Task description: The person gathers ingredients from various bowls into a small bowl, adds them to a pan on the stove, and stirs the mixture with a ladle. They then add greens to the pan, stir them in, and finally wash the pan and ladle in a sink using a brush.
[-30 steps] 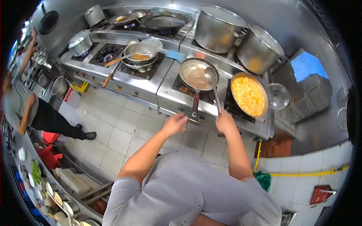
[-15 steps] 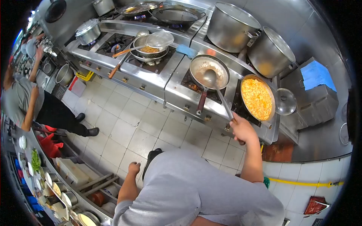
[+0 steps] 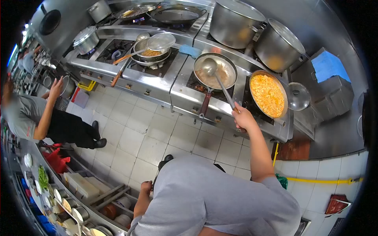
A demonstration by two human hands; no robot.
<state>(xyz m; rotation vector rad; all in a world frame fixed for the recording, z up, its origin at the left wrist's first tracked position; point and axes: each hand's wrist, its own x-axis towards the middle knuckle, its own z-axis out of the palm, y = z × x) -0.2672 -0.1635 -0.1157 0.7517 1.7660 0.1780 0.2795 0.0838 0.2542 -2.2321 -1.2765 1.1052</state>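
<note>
My right hand (image 3: 243, 117) grips the long handle of a steel ladle (image 3: 210, 68), whose bowl sits over the left side of a frying pan (image 3: 215, 71) of brownish sauce on the stove. To the right of it a second pan (image 3: 268, 94) holds yellow-orange food. My left hand (image 3: 145, 188) hangs low behind me, near the shelf edge of the counter (image 3: 98, 204); its fingers look curled and I cannot see anything in it.
Two big steel pots (image 3: 236, 23) stand at the back of the stove. A strainer and bowl (image 3: 151, 53) sit on the left burners, and a lid (image 3: 298, 96) lies at the right. A co-worker (image 3: 43, 118) stands on the left. Small bowls (image 3: 71, 212) line the counter.
My left hand left the pan's handle and dropped behind me toward the counter. The ladle's bowl moved from the pan's middle to its left side.
</note>
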